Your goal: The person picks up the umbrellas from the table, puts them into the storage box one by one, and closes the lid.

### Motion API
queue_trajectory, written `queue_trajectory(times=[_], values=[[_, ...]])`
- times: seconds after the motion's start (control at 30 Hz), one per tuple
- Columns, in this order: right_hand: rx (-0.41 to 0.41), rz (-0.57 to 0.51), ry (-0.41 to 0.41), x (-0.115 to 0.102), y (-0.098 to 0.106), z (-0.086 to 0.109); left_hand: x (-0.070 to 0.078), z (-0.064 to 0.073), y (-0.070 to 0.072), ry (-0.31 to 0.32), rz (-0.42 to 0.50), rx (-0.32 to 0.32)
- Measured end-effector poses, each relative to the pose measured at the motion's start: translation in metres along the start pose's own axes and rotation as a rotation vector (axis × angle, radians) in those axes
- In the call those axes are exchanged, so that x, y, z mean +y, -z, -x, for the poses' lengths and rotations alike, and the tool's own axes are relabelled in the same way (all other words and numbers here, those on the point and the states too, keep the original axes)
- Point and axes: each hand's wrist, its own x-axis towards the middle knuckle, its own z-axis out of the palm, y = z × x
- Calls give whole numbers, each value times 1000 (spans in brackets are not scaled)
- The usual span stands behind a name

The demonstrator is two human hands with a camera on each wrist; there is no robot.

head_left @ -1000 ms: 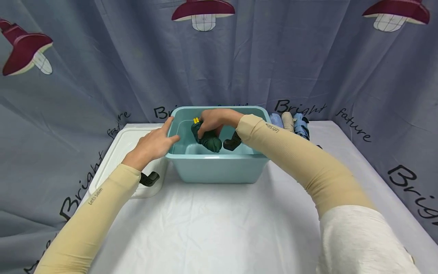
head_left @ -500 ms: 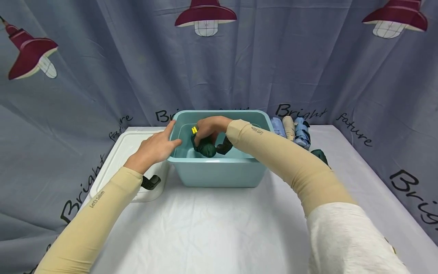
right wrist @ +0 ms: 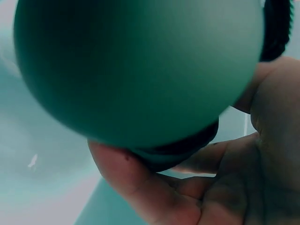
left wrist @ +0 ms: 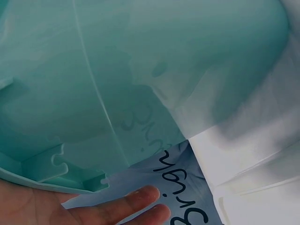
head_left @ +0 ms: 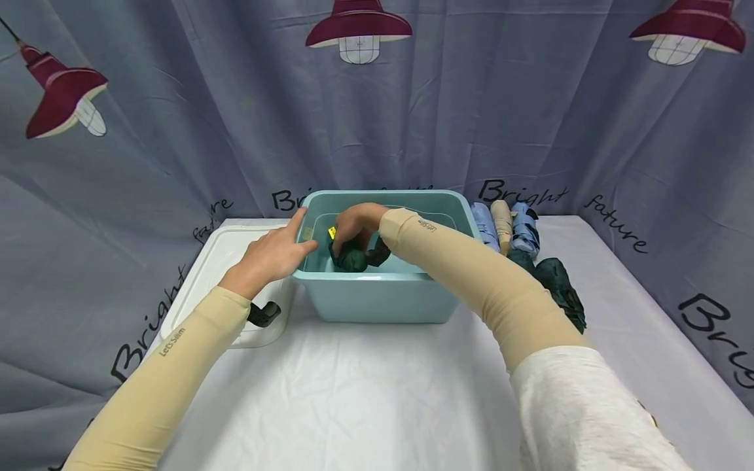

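A light teal plastic storage bin (head_left: 377, 297) stands on the table. My right hand (head_left: 355, 226) is down inside it on the left side, gripping a dark green cloth roll (head_left: 354, 260) with a small yellow tag. In the right wrist view the roll's smooth round end (right wrist: 140, 70) fills much of the picture, with fingers curled below it. My left hand (head_left: 273, 255) rests at the bin's left rim. In the left wrist view its fingers (left wrist: 136, 199) stretch out straight beside the rim. The bin's front wall and my right hand hide part of the roll.
A white lid (head_left: 200, 288) lies left of the bin. Right of it are a blue roll (head_left: 485, 226), a beige roll (head_left: 502, 222) and a blue roll with black parts (head_left: 524, 229). More dark green rolls (head_left: 558, 282) lie nearer, partly behind my right arm. A curtain (head_left: 377, 131) hangs behind.
My right hand has moved lower and slightly left into the bin with the dark green cloth roll. My right arm has swung left, uncovering dark green rolls on the table. The left hand stays at the rim.
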Motion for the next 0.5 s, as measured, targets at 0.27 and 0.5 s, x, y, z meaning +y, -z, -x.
queue_trajectory(times=[0.27,0.5], values=[[-18,94,-33,-5,0,-15,0,1,1,9,26,5],[-41,105,-66,-10,-2,-23,0,1,1,8,38,-2]])
